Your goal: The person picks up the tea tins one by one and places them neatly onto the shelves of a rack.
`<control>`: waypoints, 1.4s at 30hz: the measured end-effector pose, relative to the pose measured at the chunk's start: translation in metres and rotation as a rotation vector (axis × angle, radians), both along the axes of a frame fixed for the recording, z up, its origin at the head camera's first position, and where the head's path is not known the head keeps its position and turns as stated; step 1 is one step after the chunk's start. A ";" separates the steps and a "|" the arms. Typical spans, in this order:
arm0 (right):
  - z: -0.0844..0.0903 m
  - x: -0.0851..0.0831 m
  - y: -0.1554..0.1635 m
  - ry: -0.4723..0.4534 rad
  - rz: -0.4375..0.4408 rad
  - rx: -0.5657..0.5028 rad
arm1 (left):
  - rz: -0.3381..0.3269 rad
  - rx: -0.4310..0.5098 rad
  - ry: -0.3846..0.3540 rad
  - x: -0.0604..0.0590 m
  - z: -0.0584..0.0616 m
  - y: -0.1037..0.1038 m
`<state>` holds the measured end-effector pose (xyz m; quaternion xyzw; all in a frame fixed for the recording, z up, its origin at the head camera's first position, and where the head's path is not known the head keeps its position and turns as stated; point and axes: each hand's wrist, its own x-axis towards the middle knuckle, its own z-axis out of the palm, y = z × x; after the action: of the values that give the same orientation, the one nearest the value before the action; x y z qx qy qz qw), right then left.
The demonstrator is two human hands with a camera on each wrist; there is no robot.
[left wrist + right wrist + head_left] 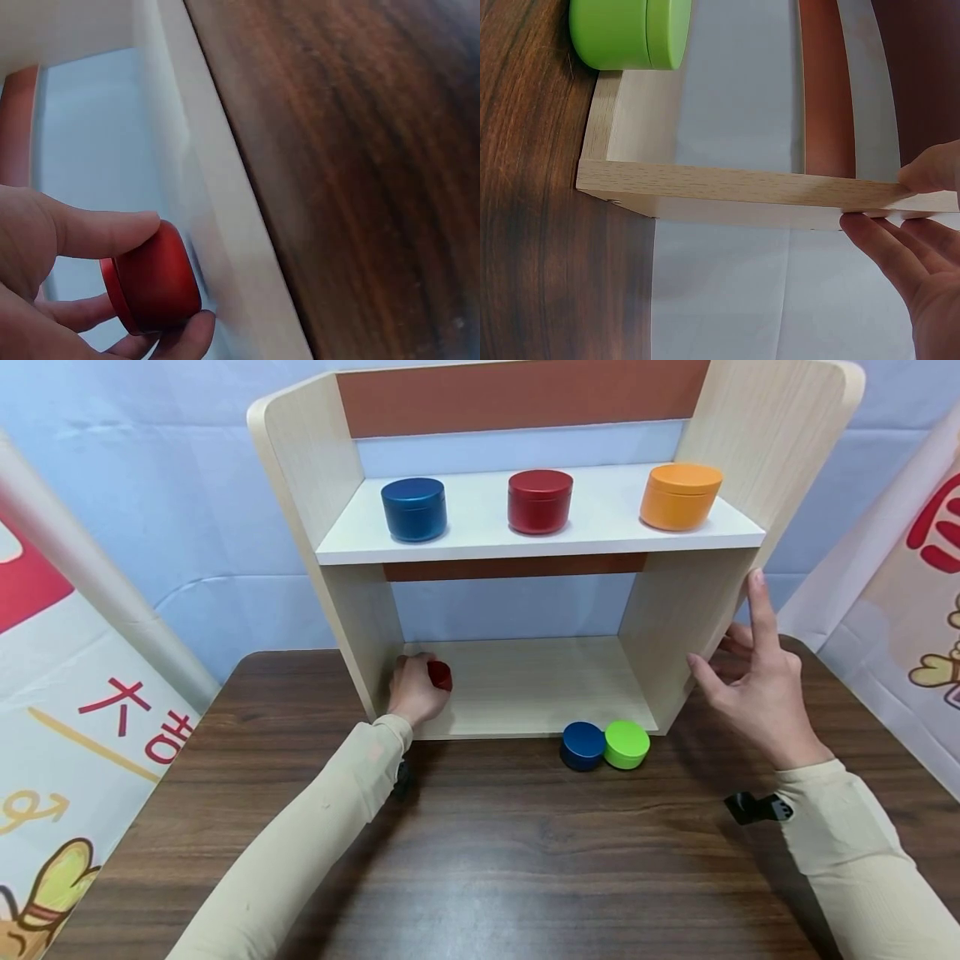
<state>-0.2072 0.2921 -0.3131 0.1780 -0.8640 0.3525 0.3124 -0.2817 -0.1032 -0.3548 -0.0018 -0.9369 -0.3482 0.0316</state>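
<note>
Held tin [441, 675]: red;
Shelf side [757, 443]: pale wood grain;
11 o'clock tin [415, 512]: blue;
2 o'clock tin [680, 498]: orange;
Table [525, 860]: brown, wood-grained

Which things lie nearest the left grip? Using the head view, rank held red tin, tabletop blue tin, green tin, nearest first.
1. Held red tin: in the left grip.
2. Tabletop blue tin: well to the right.
3. Green tin: just right of the blue tin.
</note>
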 end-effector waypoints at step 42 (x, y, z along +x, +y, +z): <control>0.000 0.000 0.000 0.015 -0.007 0.016 | 0.016 -0.055 0.072 0.012 0.009 0.007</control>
<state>-0.2073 0.2917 -0.3129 0.1799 -0.8650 0.3433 0.3187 -0.2701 -0.0966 -0.3460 -0.0076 -0.9444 -0.3216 0.0682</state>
